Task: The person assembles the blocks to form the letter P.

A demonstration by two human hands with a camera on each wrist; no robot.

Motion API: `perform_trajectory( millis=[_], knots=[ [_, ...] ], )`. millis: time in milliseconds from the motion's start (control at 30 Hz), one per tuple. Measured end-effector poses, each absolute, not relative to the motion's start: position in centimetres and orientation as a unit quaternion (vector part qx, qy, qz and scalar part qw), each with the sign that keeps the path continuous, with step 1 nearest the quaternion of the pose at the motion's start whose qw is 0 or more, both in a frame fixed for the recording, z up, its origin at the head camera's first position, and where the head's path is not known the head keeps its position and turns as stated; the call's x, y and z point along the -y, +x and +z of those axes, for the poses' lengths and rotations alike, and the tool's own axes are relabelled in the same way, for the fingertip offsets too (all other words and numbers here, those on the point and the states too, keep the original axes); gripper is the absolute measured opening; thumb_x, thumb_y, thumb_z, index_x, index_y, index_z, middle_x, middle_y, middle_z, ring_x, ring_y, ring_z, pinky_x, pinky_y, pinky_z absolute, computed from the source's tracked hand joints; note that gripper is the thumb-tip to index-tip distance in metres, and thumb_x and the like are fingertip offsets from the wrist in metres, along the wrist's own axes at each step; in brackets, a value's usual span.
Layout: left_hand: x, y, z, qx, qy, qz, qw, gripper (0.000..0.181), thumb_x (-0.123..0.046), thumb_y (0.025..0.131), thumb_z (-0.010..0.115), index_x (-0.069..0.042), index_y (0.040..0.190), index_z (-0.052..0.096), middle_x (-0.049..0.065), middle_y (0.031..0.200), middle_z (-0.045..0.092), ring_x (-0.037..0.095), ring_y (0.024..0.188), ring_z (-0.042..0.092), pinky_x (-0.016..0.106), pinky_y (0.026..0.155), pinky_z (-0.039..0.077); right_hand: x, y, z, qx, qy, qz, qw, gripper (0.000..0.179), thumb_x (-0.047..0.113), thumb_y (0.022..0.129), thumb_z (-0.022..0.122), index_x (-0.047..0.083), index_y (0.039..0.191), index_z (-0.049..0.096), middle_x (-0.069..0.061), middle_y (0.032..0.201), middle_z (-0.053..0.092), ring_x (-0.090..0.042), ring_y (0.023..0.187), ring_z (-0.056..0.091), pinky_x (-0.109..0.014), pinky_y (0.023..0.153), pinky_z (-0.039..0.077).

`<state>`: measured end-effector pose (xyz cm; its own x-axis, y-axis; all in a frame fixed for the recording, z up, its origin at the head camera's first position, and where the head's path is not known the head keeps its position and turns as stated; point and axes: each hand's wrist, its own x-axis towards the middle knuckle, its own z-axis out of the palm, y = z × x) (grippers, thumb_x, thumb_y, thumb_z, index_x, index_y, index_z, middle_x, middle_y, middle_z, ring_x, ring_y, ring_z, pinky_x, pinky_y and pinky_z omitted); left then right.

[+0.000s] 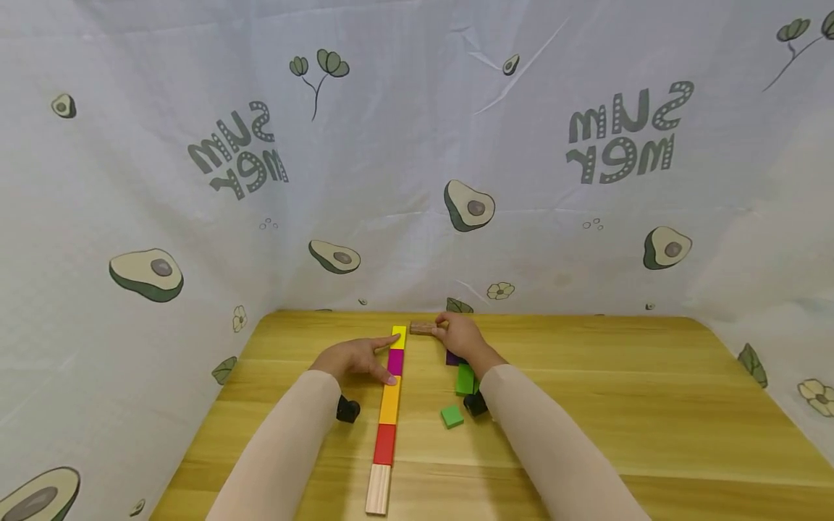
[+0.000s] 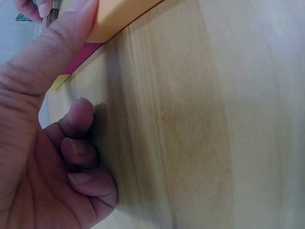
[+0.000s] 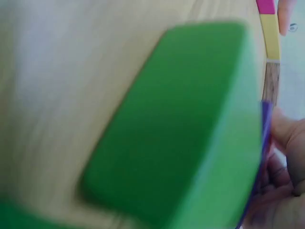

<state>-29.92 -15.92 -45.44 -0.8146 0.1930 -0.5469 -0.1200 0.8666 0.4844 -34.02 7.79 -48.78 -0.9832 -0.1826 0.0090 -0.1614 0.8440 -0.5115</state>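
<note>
A straight row of blocks runs across the table, with a yellow block (image 1: 399,342) at its far end. Toward the near end follow a magenta block (image 1: 395,362), an orange block (image 1: 389,405), a red block (image 1: 385,444) and a pale wooden block (image 1: 378,489). My left hand (image 1: 352,359) reaches over from the left, index finger at the yellow block and thumb on the orange one. Its other fingers bend loosely beside the row in the left wrist view. My right hand (image 1: 462,338) pinches a brown wooden block (image 1: 421,328) by its right end, just right of the yellow block.
Beneath my right forearm lie a green block (image 1: 465,380) and a purple block (image 1: 452,359), partly hidden. A small light green block (image 1: 452,416) sits nearer. A green block (image 3: 176,114) looms large in the right wrist view. A printed white curtain (image 1: 404,145) hangs behind the table.
</note>
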Motion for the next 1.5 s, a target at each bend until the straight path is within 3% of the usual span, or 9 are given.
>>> perform_trajectory(
  millis=[233,1067,1200,1333,1433,1500],
  knots=[
    [16.0,-29.8,-45.7,-0.915,0.031,0.262,0.304,0.099,-0.051,0.073,0.089,-0.050,0.155,0.035,0.009,0.169,0.029,0.040,0.154,0.027,0.066,0.123,0.024,-7.0,-34.1,-48.5,-0.964,-0.080,-0.249,0.039,0.033,0.031,0.103,0.062,0.009,0.128,0.066,-0.014,0.125,0.072,-0.034,0.114,0.066,-0.049,0.102,0.053],
    [15.9,-30.1,-45.9,-0.915,0.028,0.265,0.303,0.099,-0.051,0.071,0.090,-0.051,0.155,0.036,0.009,0.169,0.028,0.040,0.155,0.027,0.065,0.122,0.025,-6.9,-34.3,-48.1,-0.968,-0.069,-0.237,0.052,0.036,0.034,0.106,0.055,0.012,0.134,0.061,-0.014,0.133,0.069,-0.037,0.124,0.063,-0.051,0.106,0.051],
    [15.9,-30.2,-45.9,-0.917,0.034,0.260,0.301,0.099,-0.051,0.072,0.090,-0.051,0.155,0.036,0.009,0.169,0.028,0.040,0.155,0.026,0.065,0.123,0.025,-7.3,-34.3,-48.1,-0.962,-0.069,-0.258,0.060,0.043,0.036,0.106,0.055,0.013,0.142,0.056,-0.016,0.139,0.065,-0.039,0.129,0.059,-0.053,0.108,0.049],
    [15.9,-30.2,-45.9,-0.918,0.039,0.258,0.300,0.100,-0.051,0.072,0.090,-0.051,0.155,0.035,0.009,0.169,0.028,0.040,0.155,0.026,0.065,0.123,0.025,-8.5,-34.3,-48.0,-0.936,-0.081,-0.330,0.094,0.050,0.035,0.105,0.058,0.012,0.149,0.049,-0.020,0.123,0.070,-0.037,0.112,0.064,-0.049,0.101,0.051],
    [15.9,-30.2,-45.9,-0.918,0.038,0.259,0.299,0.099,-0.050,0.073,0.090,-0.050,0.155,0.035,0.008,0.170,0.028,0.040,0.155,0.026,0.065,0.123,0.024,-10.1,-34.2,-47.8,-0.912,-0.105,-0.374,0.127,0.044,0.032,0.103,0.061,0.009,0.140,0.055,-0.018,0.115,0.069,-0.030,0.100,0.064,-0.044,0.093,0.053],
    [15.9,-30.1,-45.8,-0.918,0.037,0.260,0.297,0.099,-0.050,0.073,0.090,-0.050,0.155,0.035,0.009,0.170,0.028,0.040,0.155,0.025,0.065,0.123,0.024,-11.5,-34.2,-47.7,-0.906,-0.125,-0.379,0.143,0.037,0.031,0.101,0.064,0.008,0.130,0.062,-0.015,0.119,0.068,-0.025,0.101,0.064,-0.041,0.091,0.055]
  ],
)
